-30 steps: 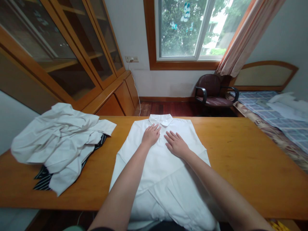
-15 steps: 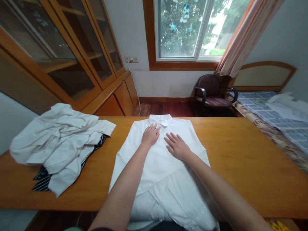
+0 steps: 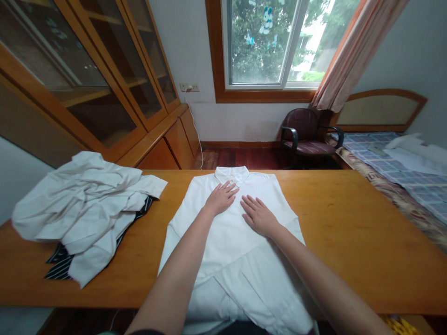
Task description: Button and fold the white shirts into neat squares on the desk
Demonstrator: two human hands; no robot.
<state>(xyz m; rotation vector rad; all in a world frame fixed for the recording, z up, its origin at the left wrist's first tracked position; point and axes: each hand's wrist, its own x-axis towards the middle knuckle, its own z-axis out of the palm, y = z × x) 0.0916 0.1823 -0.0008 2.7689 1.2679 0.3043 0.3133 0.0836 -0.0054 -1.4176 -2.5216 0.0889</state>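
Note:
A white collared shirt (image 3: 223, 242) is spread on the wooden table (image 3: 349, 232), its collar at the far edge and its lower part hanging over the near edge. Its sleeves appear folded across the lower front. My left hand (image 3: 221, 197) lies flat on the upper chest, just below the collar, fingers stretched out. To its right, my right hand (image 3: 258, 215) rests palm down on the chest with fingers spread. Neither hand grips the cloth. My forearms cover parts of the shirt's sides.
A crumpled heap of white clothing (image 3: 87, 200) lies on the table's left, with black striped fabric (image 3: 61, 267) under it. Beyond the table stand a glass-fronted cabinet (image 3: 115, 83), a maroon armchair (image 3: 303, 132) and, to the right, a bed (image 3: 394, 158).
My left hand has slid slightly right and nearer to me across the chest. My right hand has shifted only a little. The shirt keeps its shape.

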